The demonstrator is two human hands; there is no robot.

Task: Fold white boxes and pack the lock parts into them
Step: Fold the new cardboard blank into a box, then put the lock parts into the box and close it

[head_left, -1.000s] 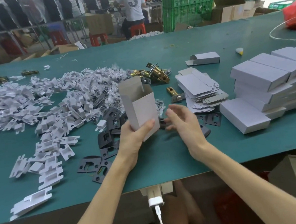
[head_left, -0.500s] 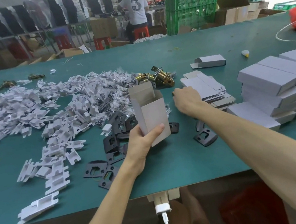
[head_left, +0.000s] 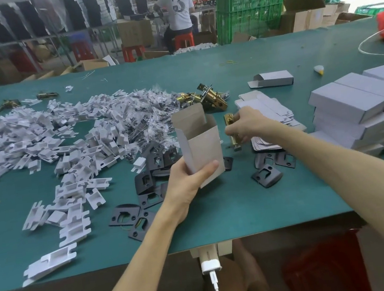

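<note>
The left hand point(head_left: 186, 186) grips the folded white box point(head_left: 200, 149) upright, mouth open, over the near middle of the worktop point(head_left: 243, 207). Just to its right, the right hand point(head_left: 244, 126) pinches a brass latch point(head_left: 228, 119). Best to feed the latch in end-first, holding the box steady and the flap point(head_left: 188, 117) back.

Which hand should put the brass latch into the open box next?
Right. The right hand pinches the brass metal latch bolt just beside the open top of the white cardboard box, which the left hand is busy gripping upright at its base.
</note>
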